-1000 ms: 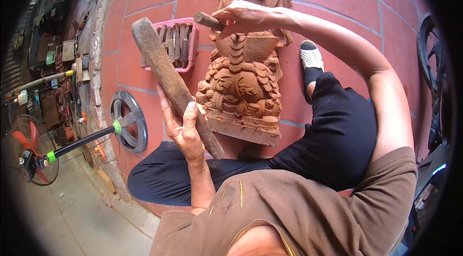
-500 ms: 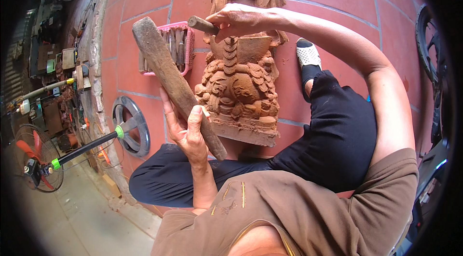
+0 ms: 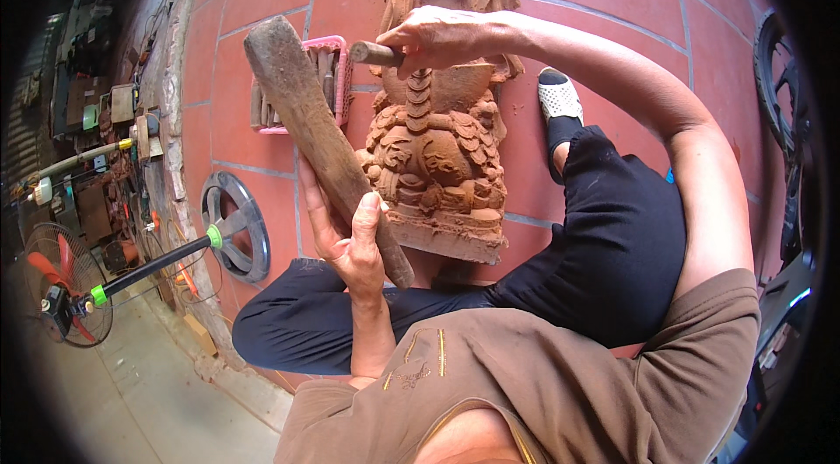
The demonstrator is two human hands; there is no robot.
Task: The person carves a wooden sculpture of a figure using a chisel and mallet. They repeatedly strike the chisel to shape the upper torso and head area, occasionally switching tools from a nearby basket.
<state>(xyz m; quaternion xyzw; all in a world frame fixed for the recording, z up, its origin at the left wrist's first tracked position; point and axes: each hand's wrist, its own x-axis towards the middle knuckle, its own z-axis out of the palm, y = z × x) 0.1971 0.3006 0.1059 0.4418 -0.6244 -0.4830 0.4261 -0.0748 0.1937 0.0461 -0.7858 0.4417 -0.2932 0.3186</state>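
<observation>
A long wooden club-like mallet (image 3: 308, 114), wide at its far end, slants across my left hand (image 3: 352, 247). The fingers and thumb of that hand are wrapped round its narrower near part. My right hand (image 3: 437, 37) reaches over the carved reddish-brown wooden statue (image 3: 437, 149) and grips a round wooden-handled carving tool (image 3: 373, 54). The butt of its handle points left, toward the mallet, with a gap between them. Its working end is hidden behind my right hand. The statue lies lengthwise before me, with scale-like and rounded carvings and a flat base near my legs.
A pink basket (image 3: 347, 83) of wooden-handled tools stands left of the statue, partly behind the mallet. Left of my knee, a standing fan's round base (image 3: 254, 241) rests on the red tiles (image 3: 604, 44). My shoed foot (image 3: 560, 105) is right of the statue. A wheel (image 3: 774, 70) stands far right.
The mallet's wide end has swung slightly up and away, and my left hand has turned a little with it. The tool handle in my right hand has shifted slightly right and down.
</observation>
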